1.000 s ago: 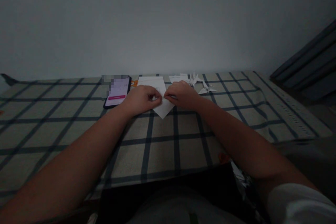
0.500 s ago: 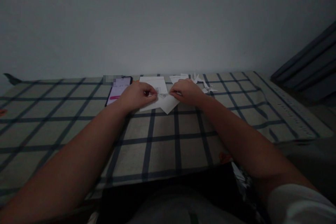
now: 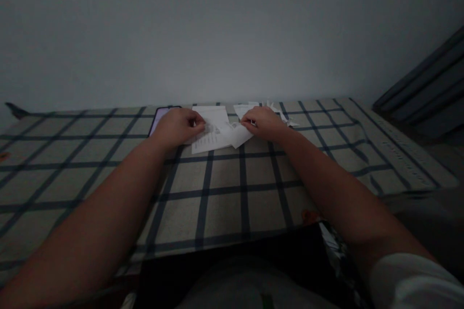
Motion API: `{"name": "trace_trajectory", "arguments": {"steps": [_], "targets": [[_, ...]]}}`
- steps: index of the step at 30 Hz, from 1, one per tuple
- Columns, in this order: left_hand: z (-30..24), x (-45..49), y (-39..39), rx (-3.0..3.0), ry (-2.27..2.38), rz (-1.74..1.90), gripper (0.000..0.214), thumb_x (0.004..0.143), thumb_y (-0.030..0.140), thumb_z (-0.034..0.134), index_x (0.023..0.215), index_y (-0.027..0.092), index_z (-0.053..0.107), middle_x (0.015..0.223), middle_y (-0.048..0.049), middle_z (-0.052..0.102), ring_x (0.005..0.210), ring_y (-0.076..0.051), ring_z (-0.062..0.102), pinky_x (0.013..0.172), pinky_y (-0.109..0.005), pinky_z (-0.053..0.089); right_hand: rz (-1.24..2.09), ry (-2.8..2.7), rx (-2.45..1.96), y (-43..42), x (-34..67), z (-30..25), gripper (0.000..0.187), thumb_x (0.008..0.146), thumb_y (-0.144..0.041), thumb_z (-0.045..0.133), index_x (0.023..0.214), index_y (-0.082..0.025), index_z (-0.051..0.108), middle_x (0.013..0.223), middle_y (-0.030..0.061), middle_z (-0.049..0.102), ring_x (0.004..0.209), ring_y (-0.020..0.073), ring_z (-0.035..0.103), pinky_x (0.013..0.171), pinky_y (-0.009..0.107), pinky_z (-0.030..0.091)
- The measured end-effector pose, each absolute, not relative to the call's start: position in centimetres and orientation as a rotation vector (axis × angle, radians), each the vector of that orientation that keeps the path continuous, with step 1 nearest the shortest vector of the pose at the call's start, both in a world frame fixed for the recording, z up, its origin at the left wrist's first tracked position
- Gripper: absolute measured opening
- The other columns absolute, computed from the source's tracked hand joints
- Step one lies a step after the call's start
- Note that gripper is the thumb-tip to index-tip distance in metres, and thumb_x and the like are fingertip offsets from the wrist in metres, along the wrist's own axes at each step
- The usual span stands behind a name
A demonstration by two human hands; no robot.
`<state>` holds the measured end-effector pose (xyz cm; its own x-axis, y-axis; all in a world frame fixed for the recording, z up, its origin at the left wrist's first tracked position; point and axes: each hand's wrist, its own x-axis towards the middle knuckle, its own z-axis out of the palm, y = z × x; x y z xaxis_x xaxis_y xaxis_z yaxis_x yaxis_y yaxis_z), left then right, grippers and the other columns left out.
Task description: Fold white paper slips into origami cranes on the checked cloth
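A printed white sheet of paper (image 3: 217,136) lies partly unfolded on the checked cloth (image 3: 224,188), far from me near the wall. My left hand (image 3: 176,126) pinches its left edge with closed fingers. My right hand (image 3: 266,123) pinches its right edge the same way. The sheet is stretched between the two hands, with faint print showing on its left half.
A phone (image 3: 158,118) with a lit screen lies just left of my left hand, mostly hidden by it. More white paper (image 3: 213,112) and small folded paper figures (image 3: 286,119) lie behind my hands. A dark slatted object (image 3: 427,101) stands at the right.
My hands moved apart and a little farther from me. The folded paper has opened out between them, so its printed side now shows.
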<state>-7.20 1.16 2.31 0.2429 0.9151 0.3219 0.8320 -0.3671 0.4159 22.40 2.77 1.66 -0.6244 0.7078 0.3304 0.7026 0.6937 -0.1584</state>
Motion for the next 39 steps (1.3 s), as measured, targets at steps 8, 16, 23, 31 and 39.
{"name": "trace_trajectory", "arguments": {"steps": [8, 16, 23, 31, 39], "targets": [[1.9, -5.4, 0.6, 2.037, 1.53, 0.962, 0.039, 0.084, 0.05, 0.064, 0.097, 0.017, 0.079, 0.093, -0.01, 0.079, 0.076, -0.021, 0.067, 0.069, -0.031, 0.051, 0.362, -2.174, -1.052, 3.0, 21.8, 1.0, 0.028, 0.094, -0.03, 0.054, 0.096, -0.014, 0.077, 0.095, 0.0089, 0.076, 0.088, 0.0197, 0.063, 0.08, 0.032, 0.044], [0.9, -3.2, -0.4, 1.65, 1.262, 0.924, 0.043, 0.084, 0.055, 0.068, 0.063, 0.017, 0.064, 0.058, -0.0034, 0.062, 0.051, -0.013, 0.051, 0.048, -0.024, 0.038, 0.45, -2.1, -0.964, 2.4, 20.8, 0.3, 0.031, 0.096, -0.034, 0.057, 0.111, -0.013, 0.074, 0.098, 0.0086, 0.075, 0.084, 0.0181, 0.062, 0.082, 0.033, 0.048], [1.0, -2.9, 0.0, 1.42, 1.305, 1.075, 0.027, 0.081, 0.037, 0.067, 0.062, 0.018, 0.061, 0.059, -0.0033, 0.063, 0.053, -0.013, 0.055, 0.052, -0.025, 0.043, 0.158, -2.361, -0.739, 1.2, 20.7, 0.8, 0.067, 0.088, -0.061, 0.069, 0.138, -0.016, 0.061, 0.136, 0.0169, 0.061, 0.126, 0.0278, 0.056, 0.107, 0.043, 0.046], [0.5, -2.5, 0.1, 1.295, 1.189, 1.07, 0.026, 0.081, 0.039, 0.071, 0.073, 0.016, 0.063, 0.064, -0.0028, 0.065, 0.054, -0.013, 0.06, 0.052, -0.024, 0.047, 0.254, -2.379, -0.678, 1.9, 20.9, -0.1, 0.054, 0.093, -0.056, 0.065, 0.134, -0.02, 0.064, 0.136, 0.0145, 0.06, 0.13, 0.0264, 0.054, 0.112, 0.047, 0.043], [0.9, -2.5, -0.7, 1.432, 0.955, 1.023, 0.054, 0.076, 0.059, 0.078, 0.104, 0.015, 0.07, 0.086, -0.0062, 0.073, 0.069, -0.014, 0.068, 0.063, -0.024, 0.054, 0.79, -2.015, -0.809, 2.8, 20.4, -0.8, 0.072, 0.077, -0.055, 0.081, 0.135, -0.017, 0.063, 0.134, 0.0154, 0.062, 0.118, 0.0264, 0.061, 0.099, 0.044, 0.054]]}}
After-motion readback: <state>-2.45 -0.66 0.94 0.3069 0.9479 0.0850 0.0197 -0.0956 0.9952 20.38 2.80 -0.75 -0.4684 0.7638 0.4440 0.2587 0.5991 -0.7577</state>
